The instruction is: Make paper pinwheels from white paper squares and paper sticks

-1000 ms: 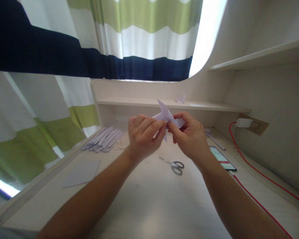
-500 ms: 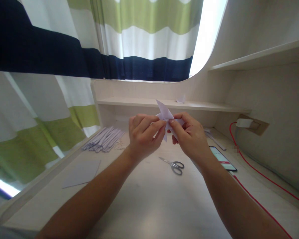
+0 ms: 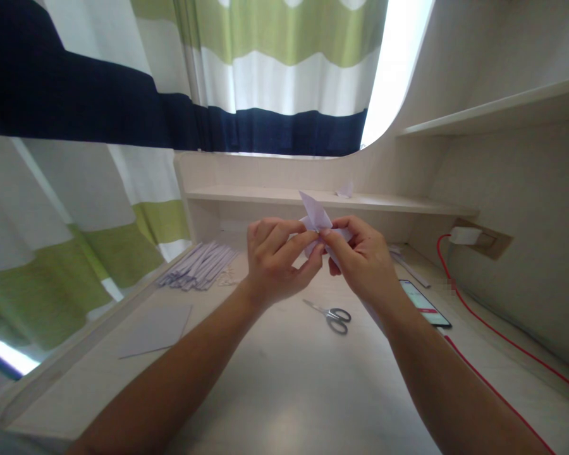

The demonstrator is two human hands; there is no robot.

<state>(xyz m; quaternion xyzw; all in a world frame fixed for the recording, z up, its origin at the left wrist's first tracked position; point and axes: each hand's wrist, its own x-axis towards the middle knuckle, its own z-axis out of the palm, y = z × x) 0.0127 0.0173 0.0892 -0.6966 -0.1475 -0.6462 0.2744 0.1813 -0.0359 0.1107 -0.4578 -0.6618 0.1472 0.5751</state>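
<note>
Above the middle of the desk, both hands pinch a small folded piece of pale lilac paper (image 3: 315,215). My left hand (image 3: 275,260) grips its left side between thumb and forefinger. My right hand (image 3: 363,258) grips its right side, fingertips meeting the left hand's. One pointed flap of the paper sticks up above the fingers; the lower part is hidden behind them.
Scissors (image 3: 330,314) lie on the desk below the hands. A phone (image 3: 425,303) with its screen lit lies at right beside a red cable (image 3: 495,328). A bundle of paper strips (image 3: 200,265) and a flat sheet (image 3: 155,330) lie at left. A paper scrap (image 3: 345,188) rests on the shelf.
The fingers have shifted a little on the folded paper, drawing its side flaps in between the hands. The arms have stayed in place.
</note>
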